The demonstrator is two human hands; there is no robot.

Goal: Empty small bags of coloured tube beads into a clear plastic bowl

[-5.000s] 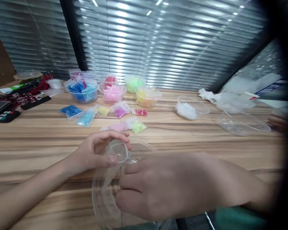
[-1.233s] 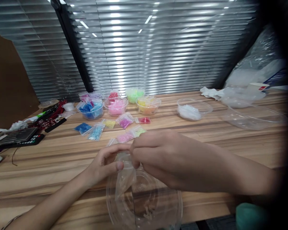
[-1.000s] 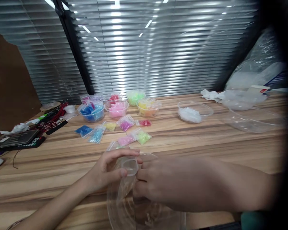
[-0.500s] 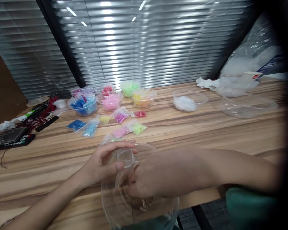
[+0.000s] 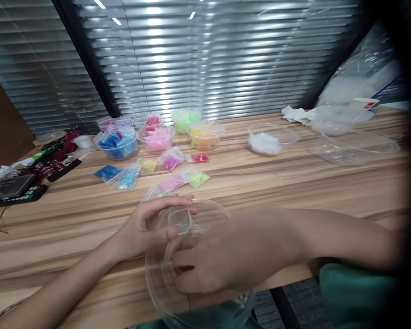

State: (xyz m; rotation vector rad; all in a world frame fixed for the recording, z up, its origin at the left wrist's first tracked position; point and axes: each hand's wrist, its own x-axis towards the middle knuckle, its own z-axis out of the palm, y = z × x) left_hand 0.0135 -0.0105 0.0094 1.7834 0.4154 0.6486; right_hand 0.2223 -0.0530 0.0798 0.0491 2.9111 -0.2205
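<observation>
Surface point(image 5: 322, 187) bears clear plastic bowl point(image 5: 157, 283) at six o'clock

The right hand point(image 5: 222, 256) reaches over the bowl from three o'clock, fingers curled; whether it grips anything cannot be told. At the bowl's eleven o'clock, the left hand point(image 5: 142, 233), half curled, holds a clear plastic bag point(image 5: 180, 221), mouth spread. Small coloured zip bags point(image 5: 171, 183) lie beyond.

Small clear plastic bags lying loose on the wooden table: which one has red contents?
The red-filled flat plastic bag, just right of the purple-filled plastic bag; the others show blue, yellow, purple, pink or green.
</observation>
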